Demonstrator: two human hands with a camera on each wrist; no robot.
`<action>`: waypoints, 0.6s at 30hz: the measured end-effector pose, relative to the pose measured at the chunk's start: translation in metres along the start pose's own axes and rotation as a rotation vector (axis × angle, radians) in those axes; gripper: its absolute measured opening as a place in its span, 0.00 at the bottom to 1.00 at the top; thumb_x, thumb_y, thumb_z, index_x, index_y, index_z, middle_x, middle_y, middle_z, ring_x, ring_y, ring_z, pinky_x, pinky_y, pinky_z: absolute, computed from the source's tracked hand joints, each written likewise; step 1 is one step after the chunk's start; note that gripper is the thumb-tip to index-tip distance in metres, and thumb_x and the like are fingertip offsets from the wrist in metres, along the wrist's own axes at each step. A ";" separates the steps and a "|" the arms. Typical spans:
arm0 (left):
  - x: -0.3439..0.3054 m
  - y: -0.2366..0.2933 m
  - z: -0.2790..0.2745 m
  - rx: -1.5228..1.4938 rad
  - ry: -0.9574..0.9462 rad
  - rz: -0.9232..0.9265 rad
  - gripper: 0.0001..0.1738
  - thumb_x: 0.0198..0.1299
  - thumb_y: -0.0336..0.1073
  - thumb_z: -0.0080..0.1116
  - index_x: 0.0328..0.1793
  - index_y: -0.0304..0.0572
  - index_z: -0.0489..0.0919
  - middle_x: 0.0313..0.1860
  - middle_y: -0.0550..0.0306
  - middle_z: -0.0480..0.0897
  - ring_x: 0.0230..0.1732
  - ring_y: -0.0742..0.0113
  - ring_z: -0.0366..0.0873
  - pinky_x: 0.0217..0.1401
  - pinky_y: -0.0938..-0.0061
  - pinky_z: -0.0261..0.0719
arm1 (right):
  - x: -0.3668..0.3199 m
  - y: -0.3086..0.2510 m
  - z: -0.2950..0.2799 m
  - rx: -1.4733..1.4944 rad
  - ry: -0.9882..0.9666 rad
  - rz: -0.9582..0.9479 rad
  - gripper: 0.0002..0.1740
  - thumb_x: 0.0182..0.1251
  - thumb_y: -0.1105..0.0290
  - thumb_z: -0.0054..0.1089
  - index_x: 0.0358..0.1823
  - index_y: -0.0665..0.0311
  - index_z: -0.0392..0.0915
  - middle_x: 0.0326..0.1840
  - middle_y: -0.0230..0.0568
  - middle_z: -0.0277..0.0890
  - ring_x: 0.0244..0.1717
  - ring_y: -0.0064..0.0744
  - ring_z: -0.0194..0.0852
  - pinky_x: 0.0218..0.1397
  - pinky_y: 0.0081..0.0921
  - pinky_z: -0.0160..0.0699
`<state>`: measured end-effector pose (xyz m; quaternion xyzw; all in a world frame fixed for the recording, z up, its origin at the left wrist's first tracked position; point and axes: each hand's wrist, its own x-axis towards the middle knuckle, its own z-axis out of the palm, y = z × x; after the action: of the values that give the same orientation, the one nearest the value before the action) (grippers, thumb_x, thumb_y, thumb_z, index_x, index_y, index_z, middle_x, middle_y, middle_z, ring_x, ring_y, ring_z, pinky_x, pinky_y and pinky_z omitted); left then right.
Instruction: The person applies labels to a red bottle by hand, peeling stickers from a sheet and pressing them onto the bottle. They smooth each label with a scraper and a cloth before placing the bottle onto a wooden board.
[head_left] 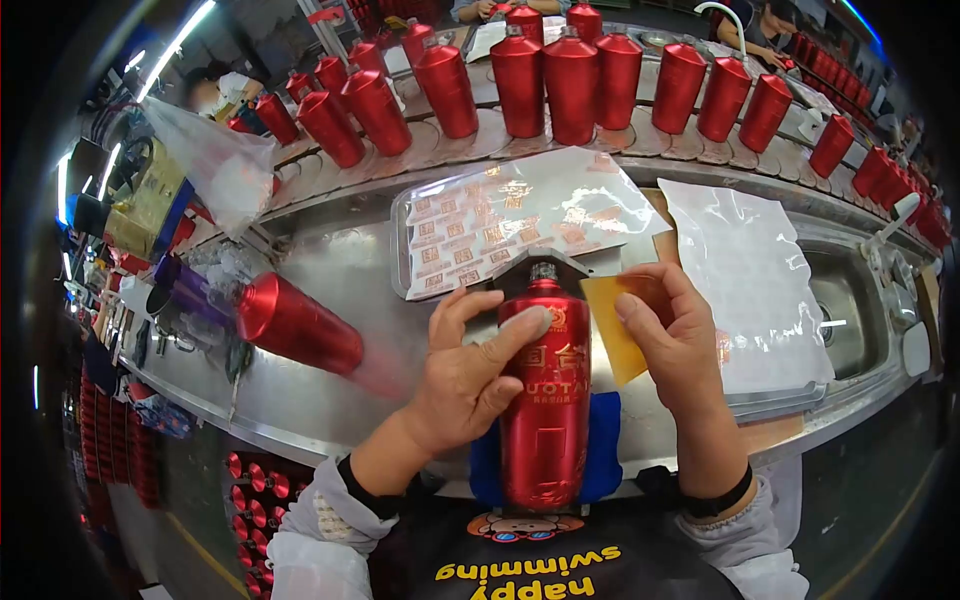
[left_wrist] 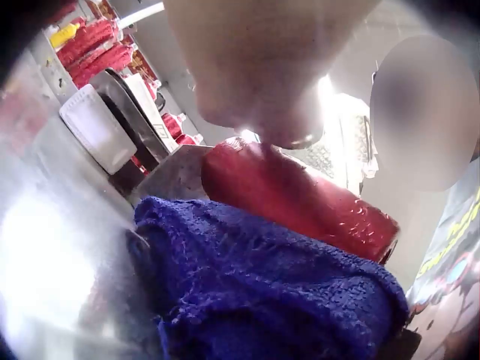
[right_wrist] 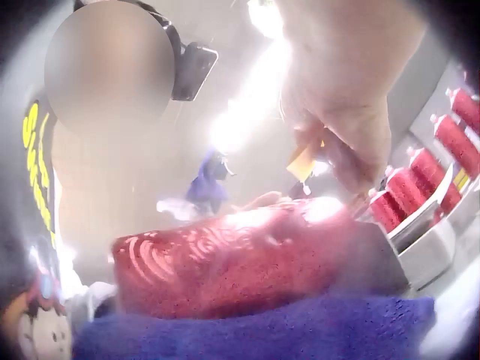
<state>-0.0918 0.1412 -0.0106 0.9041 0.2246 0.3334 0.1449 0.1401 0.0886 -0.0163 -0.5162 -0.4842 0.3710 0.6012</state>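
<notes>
In the head view a red bottle (head_left: 545,420) with gold lettering lies on a blue cloth (head_left: 603,440), its neck at a dark angled rest (head_left: 572,264). My left hand (head_left: 462,370) is at its upper left side, with a straight, pale-tipped digit pressing on its front above the lettering. To the right of the bottle, my right hand (head_left: 675,335) pinches a yellow slip (head_left: 612,335) between thumb and fingers. The left wrist view shows the red bottle (left_wrist: 300,196) under the hand, on the blue cloth (left_wrist: 255,285). The yellow slip (right_wrist: 302,161) hangs above the bottle in the right wrist view.
Another red bottle (head_left: 300,322) lies at the left of the metal counter. Beyond my hands is a clear tray (head_left: 404,240) under a sheet of red-printed stickers (head_left: 480,225). A white sheet (head_left: 750,280) lies right, near a sink (head_left: 850,310). Upright bottles (head_left: 570,90) line the conveyor (head_left: 470,150).
</notes>
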 end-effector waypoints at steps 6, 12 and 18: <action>-0.001 -0.006 0.010 -0.209 0.069 -0.078 0.34 0.74 0.55 0.43 0.72 0.31 0.70 0.65 0.46 0.78 0.68 0.43 0.67 0.74 0.54 0.57 | 0.001 -0.014 0.010 -0.725 0.085 -0.691 0.10 0.60 0.77 0.63 0.43 0.61 0.80 0.33 0.36 0.74 0.36 0.35 0.74 0.43 0.33 0.70; -0.013 0.004 0.011 -0.158 0.036 -0.085 0.40 0.73 0.57 0.45 0.77 0.29 0.61 0.71 0.37 0.70 0.74 0.41 0.62 0.77 0.55 0.54 | -0.050 -0.033 0.003 -0.022 -0.330 -0.106 0.09 0.66 0.75 0.63 0.46 0.64 0.79 0.35 0.32 0.77 0.37 0.23 0.75 0.43 0.24 0.70; 0.005 -0.007 0.008 -0.179 -0.010 -0.099 0.36 0.72 0.56 0.48 0.74 0.32 0.67 0.69 0.36 0.72 0.70 0.37 0.64 0.76 0.54 0.56 | -0.047 -0.010 -0.005 0.228 -0.045 0.193 0.13 0.70 0.73 0.62 0.53 0.69 0.75 0.45 0.38 0.82 0.46 0.19 0.78 0.50 0.17 0.77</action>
<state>-0.0853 0.1484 -0.0165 0.8771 0.2376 0.3399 0.2423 0.1323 0.0411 -0.0159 -0.4802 -0.4003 0.4911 0.6066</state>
